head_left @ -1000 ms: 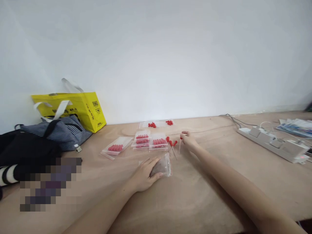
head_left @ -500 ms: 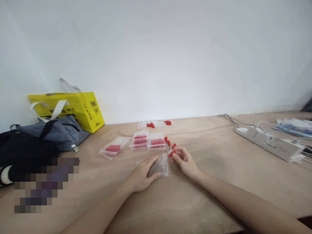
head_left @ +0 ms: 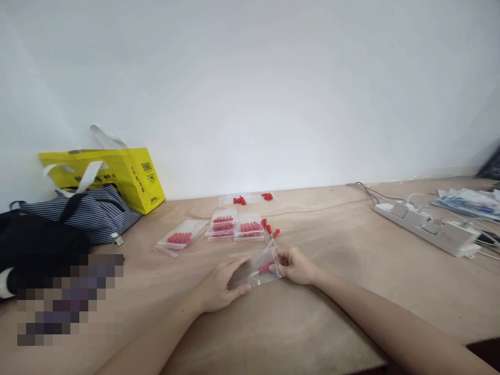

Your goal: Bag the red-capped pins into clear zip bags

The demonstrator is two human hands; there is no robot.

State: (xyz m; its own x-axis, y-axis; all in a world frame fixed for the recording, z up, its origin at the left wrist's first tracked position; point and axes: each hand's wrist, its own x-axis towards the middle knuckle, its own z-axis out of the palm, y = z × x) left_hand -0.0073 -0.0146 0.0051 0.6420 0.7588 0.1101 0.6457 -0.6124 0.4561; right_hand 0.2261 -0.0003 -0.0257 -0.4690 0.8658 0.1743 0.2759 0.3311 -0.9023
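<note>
A small clear plastic bag lies on the wooden table between my hands. My left hand holds its left end down. My right hand pinches its open right end, and a red-capped clear tube is partly inside the bag. A few loose red-capped tubes lie just behind the bag. Several filled bags of red-capped tubes sit in a row behind them, with another filled bag further left.
A yellow shopping bag, a striped bag and a black bag stand at the left by the wall. A white power strip with cables and a stack of packets lie at the right. More red caps rest near the wall.
My right hand drew back from the loose tubes with one tube and came to the bag's open end; the tube is now partly inside. My left hand kept hold of the bag.
</note>
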